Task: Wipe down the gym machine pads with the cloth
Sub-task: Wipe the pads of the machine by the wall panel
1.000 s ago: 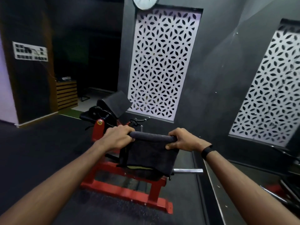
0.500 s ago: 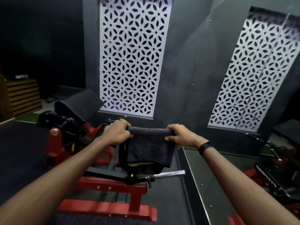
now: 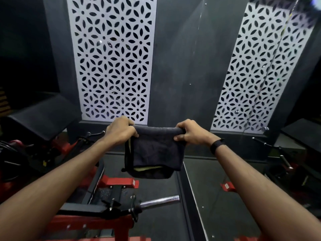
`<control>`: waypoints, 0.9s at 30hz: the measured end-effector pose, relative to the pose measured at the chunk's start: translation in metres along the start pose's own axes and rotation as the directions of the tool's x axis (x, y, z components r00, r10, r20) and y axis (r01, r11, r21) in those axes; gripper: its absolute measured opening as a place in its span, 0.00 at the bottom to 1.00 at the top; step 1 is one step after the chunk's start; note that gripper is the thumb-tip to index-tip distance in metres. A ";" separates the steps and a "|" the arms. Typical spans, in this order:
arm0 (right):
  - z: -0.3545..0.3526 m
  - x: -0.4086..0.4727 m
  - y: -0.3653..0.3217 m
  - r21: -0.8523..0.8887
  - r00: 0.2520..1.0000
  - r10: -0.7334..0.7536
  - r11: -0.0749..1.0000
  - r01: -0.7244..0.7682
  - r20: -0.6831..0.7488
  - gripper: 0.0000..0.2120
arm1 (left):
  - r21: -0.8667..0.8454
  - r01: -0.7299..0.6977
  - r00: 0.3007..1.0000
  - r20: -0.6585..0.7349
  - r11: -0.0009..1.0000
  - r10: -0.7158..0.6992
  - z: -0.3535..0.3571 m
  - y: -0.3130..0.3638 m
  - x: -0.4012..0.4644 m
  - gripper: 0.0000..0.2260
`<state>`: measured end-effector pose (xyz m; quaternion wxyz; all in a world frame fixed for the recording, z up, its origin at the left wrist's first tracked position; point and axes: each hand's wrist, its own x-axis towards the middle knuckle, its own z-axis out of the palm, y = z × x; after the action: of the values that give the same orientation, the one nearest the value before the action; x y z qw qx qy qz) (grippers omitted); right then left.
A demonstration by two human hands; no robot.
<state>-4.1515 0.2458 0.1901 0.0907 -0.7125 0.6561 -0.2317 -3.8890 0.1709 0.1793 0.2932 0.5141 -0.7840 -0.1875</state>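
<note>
Item 1: dark folded fabric cloth (image 3: 155, 152) w/ a pale yellowish inner layer showing at its lower edge, held up in the air btwn both our hands, top edge rolled and stretched level, the rest hanging down. Left hand (image 3: 119, 131) fingers curled tight round the cloth's left top corner; right hand (image 3: 192, 132) likewise curled round the right top corner, thumb pinching underneath. Black band (image 3: 217, 145) on the right wrist. Item 2: black angled padded rest (image 3: 41, 117) of the red-framed gym machine (image 3: 119, 182), well left of the left hand, not touching the cloth. Item 3: chrome steel peg (image 3: 160, 200) below the cloth, nearer us. Item 4: white cut-out floral wall panel (image 3: 112, 58) beyond the left hand; 2nd one (image 3: 257, 70) beyond the right.
</note>
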 end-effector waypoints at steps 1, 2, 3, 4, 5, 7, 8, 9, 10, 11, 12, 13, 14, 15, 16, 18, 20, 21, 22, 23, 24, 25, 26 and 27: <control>0.001 0.009 0.008 -0.006 1.000 -0.012 1.000 0.012 0.005 0.08 | -0.005 0.002 1.000 -0.008 1.000 -0.002 0.004 0.001 0.010 0.06; 0.003 0.021 0.018 -0.003 1.000 -0.022 1.000 0.022 0.005 0.08 | -0.004 0.002 1.000 -0.023 1.000 -0.002 0.011 0.002 0.024 0.04; 0.005 0.032 0.026 0.000 0.999 -0.035 0.999 0.035 0.005 0.08 | 0.001 -0.002 0.999 -0.036 1.000 0.002 0.017 0.001 0.036 0.03; 0.007 0.047 0.037 0.010 0.999 -0.046 0.999 0.046 0.006 0.08 | 0.006 0.003 0.999 -0.051 1.000 -0.003 0.024 0.001 0.051 0.02; 0.009 0.058 0.045 0.018 0.998 -0.057 0.998 0.057 0.008 0.08 | 0.007 0.006 0.998 -0.063 1.000 -0.006 0.030 -0.001 0.063 0.01; 0.011 0.089 0.065 0.036 0.997 -0.072 0.997 0.072 0.020 0.07 | -0.005 0.016 0.996 -0.085 1.000 -0.017 0.045 -0.007 0.096 0.01; 0.012 0.104 0.075 0.048 0.997 -0.077 0.996 0.076 0.021 0.07 | -0.010 0.021 0.996 -0.091 1.000 -0.022 0.053 -0.010 0.111 0.01; 0.012 0.120 0.086 0.057 0.996 -0.085 0.995 0.084 0.020 0.06 | -0.015 0.027 0.995 -0.096 1.000 -0.028 0.062 -0.014 0.129 0.01; 0.011 0.141 0.098 0.069 0.996 -0.091 0.994 0.089 0.026 0.06 | -0.020 0.041 0.993 -0.106 0.999 -0.043 0.072 -0.017 0.150 0.01; 0.011 0.159 0.105 0.074 0.995 -0.099 0.993 0.096 0.033 0.06 | -0.036 0.050 0.992 -0.115 0.998 -0.054 0.078 -0.021 0.167 0.01; 0.007 0.185 0.114 0.066 0.993 -0.108 0.992 0.104 0.056 0.06 | -0.055 0.074 0.988 -0.130 0.996 -0.080 0.085 -0.023 0.189 0.01; 0.005 0.203 0.122 0.064 0.991 -0.109 0.993 0.104 0.073 0.07 | -0.070 0.093 0.986 -0.131 0.993 -0.102 0.089 -0.026 0.204 0.01; 0.002 0.221 0.129 0.067 0.990 -0.112 0.992 0.106 0.082 0.07 | -0.077 0.107 0.985 -0.130 0.991 -0.116 0.094 -0.028 0.218 0.02; -0.001 0.250 0.136 0.082 0.987 -0.134 0.988 0.127 0.087 0.07 | -0.082 0.116 0.981 -0.146 0.990 -0.127 0.095 -0.032 0.240 0.03; -0.002 0.267 0.144 0.104 0.985 -0.149 0.985 0.140 0.083 0.07 | -0.078 0.122 0.978 -0.161 0.989 -0.134 0.098 -0.033 0.251 0.04; 0.002 0.307 0.152 0.156 0.980 -0.184 0.973 0.171 0.078 0.09 | -0.074 0.166 0.957 -0.228 0.983 -0.179 0.102 -0.040 0.274 0.02; 0.015 0.341 0.153 0.196 0.969 -0.235 0.957 0.216 0.080 0.10 | -0.046 0.230 0.923 -0.307 0.972 -0.233 0.102 -0.051 0.287 0.05; 0.022 0.355 0.153 0.196 0.960 -0.266 0.949 0.247 0.082 0.10 | -0.039 0.251 0.907 -0.338 0.967 -0.249 0.100 -0.055 0.290 0.06; 0.031 0.377 0.149 0.208 0.946 -0.310 0.936 0.286 0.092 0.10 | -0.032 0.291 0.886 -0.368 0.956 -0.282 0.095 -0.063 0.297 0.07; 0.041 0.394 0.146 0.223 0.933 -0.346 0.922 0.318 0.102 0.10 | -0.059 0.320 0.866 -0.386 0.946 -0.317 0.090 -0.069 0.299 0.08; 0.054 0.413 0.140 0.247 0.915 -0.388 0.903 0.352 0.114 0.10 | -0.103 0.359 0.838 -0.403 0.928 -0.369 0.084 -0.079 0.301 0.10; 0.067 0.429 0.134 0.272 0.897 -0.426 0.883 0.383 0.119 0.09 | -0.153 0.382 0.808 -0.423 0.911 -0.410 0.079 -0.088 0.300 0.12; 0.079 0.443 0.127 0.295 0.876 -0.467 0.859 0.417 0.120 0.08 | -0.189 0.404 0.775 -0.449 0.895 -0.445 0.074 -0.097 0.298 0.12; 0.091 0.457 0.118 0.322 0.853 -0.507 0.833 0.449 0.122 0.08 | -0.216 0.415 0.744 -0.479 0.884 -0.466 0.069 -0.105 0.296 0.11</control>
<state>-4.2012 -0.2307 0.1555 0.1964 -0.8535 0.4036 -0.2645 -3.9498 -0.1428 0.1435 0.4643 0.7012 -0.5218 -0.1431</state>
